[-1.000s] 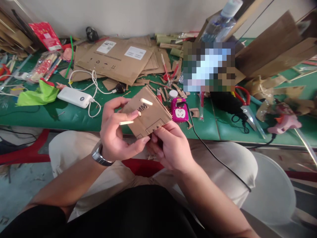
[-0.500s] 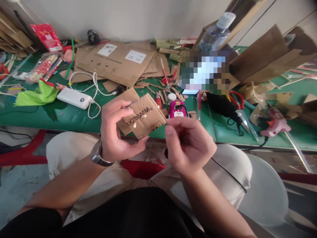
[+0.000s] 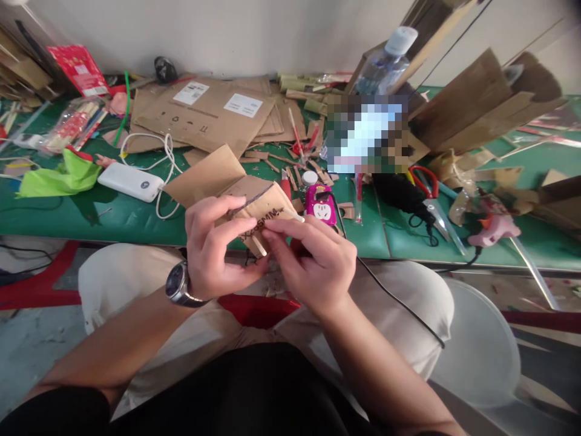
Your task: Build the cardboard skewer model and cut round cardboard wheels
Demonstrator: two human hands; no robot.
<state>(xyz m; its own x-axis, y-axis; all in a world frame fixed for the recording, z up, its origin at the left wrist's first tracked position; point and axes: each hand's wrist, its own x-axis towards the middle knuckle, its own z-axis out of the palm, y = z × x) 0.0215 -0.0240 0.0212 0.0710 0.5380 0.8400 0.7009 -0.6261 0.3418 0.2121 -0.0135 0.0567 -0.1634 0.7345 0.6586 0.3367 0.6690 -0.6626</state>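
Note:
My left hand (image 3: 214, 248), with a watch on its wrist, grips a folded brown cardboard piece (image 3: 227, 181) with black printed letters, held over my lap at the table's front edge. Thin pale sticks (image 3: 259, 245) poke through the cardboard. My right hand (image 3: 313, 260) pinches one such stick against the cardboard's printed face, its fingers closed on it. Both hands touch the piece.
The green table (image 3: 91, 212) carries a white power bank (image 3: 131, 181) with cable, flattened cardboard boxes (image 3: 204, 112), a pink power socket (image 3: 320, 209), red-handled scissors (image 3: 431, 194), a pink glue gun (image 3: 492, 229), a water bottle (image 3: 384, 60) and scraps. A white stool (image 3: 481, 357) stands at my right.
My right hand came back from the right side onto the cardboard and now pinches a stick at it. The cardboard has tilted flatter, its flap raised toward the table.

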